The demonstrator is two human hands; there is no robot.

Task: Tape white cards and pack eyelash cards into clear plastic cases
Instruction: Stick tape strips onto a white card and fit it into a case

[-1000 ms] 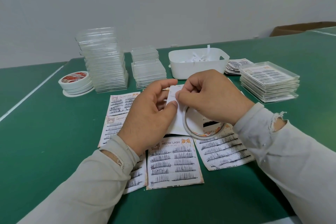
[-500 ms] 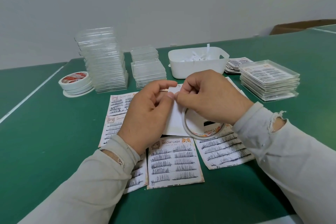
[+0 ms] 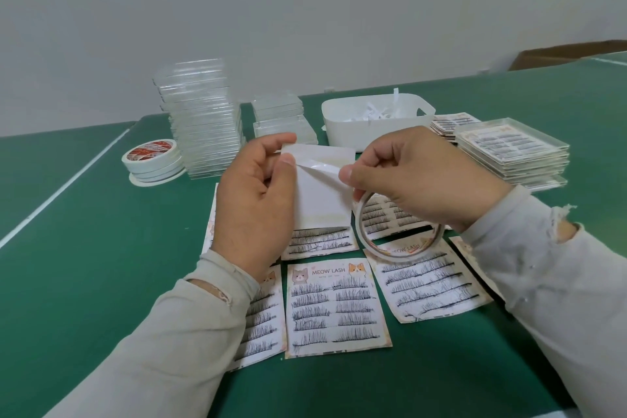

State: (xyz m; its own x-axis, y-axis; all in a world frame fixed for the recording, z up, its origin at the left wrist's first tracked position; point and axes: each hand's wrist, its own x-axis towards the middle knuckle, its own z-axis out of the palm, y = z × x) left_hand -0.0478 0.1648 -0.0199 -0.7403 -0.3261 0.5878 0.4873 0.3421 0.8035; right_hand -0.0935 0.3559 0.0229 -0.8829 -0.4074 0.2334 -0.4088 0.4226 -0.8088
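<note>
My left hand [image 3: 256, 200] grips a white card [image 3: 322, 195] upright above the table, thumb on its upper left corner. My right hand [image 3: 417, 176] pinches a strip of tape backing [image 3: 320, 169] that peels off the card's top. A thin tape roll [image 3: 398, 229] hangs from the lower fingers of that hand. Several eyelash cards marked MEOW LASH [image 3: 334, 309] lie flat on the green table [image 3: 84, 282] under both hands. Empty clear plastic cases stand in a tall stack [image 3: 202, 119] and a shorter stack [image 3: 283, 117] at the back.
A white bin [image 3: 376, 127] with paper strips stands behind my hands. Packed cases [image 3: 512, 154] are stacked at the right, loose eyelash cards [image 3: 451, 122] behind them. Spare tape rolls [image 3: 152, 161] lie at the left. A cardboard box [image 3: 570, 52] sits far right.
Both hands have lifted the white card higher and drawn apart. My right hand has pulled a strip of backing sideways off the card's top edge.
</note>
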